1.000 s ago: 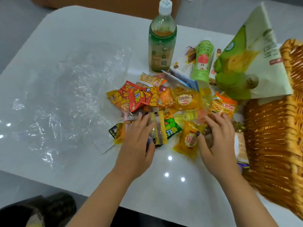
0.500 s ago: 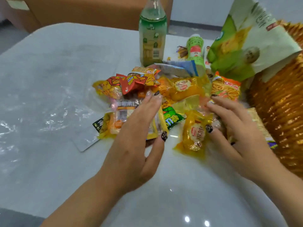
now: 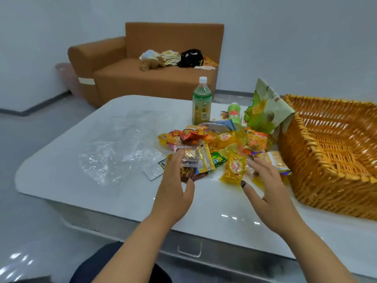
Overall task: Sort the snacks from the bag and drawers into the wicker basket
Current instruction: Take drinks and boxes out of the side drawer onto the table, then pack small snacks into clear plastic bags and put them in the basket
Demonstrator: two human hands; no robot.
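Note:
A heap of small snack packets (image 3: 222,139) lies on the white table (image 3: 114,193), left of the wicker basket (image 3: 326,190), which looks empty. My left hand (image 3: 175,186) curls around a few small packets (image 3: 190,160) at the heap's near edge, fingers behind them and thumb below. My right hand (image 3: 267,186) hovers open with fingers spread over packets next to the basket, beside a yellow packet (image 3: 234,167). A large green snack bag (image 3: 265,111) leans on the basket's far corner.
A tall green drink bottle (image 3: 202,103) and a small green bottle (image 3: 234,113) stand behind the heap. A flat clear plastic bag (image 3: 122,148) lies on the table's left. A drawer handle (image 3: 189,251) shows under the near edge. An orange sofa (image 3: 153,78) stands beyond.
My head has tilted up, so the sofa and room now show. Both hands have drawn slightly back from the heap, and the left hand's fingers have closed around a few packets.

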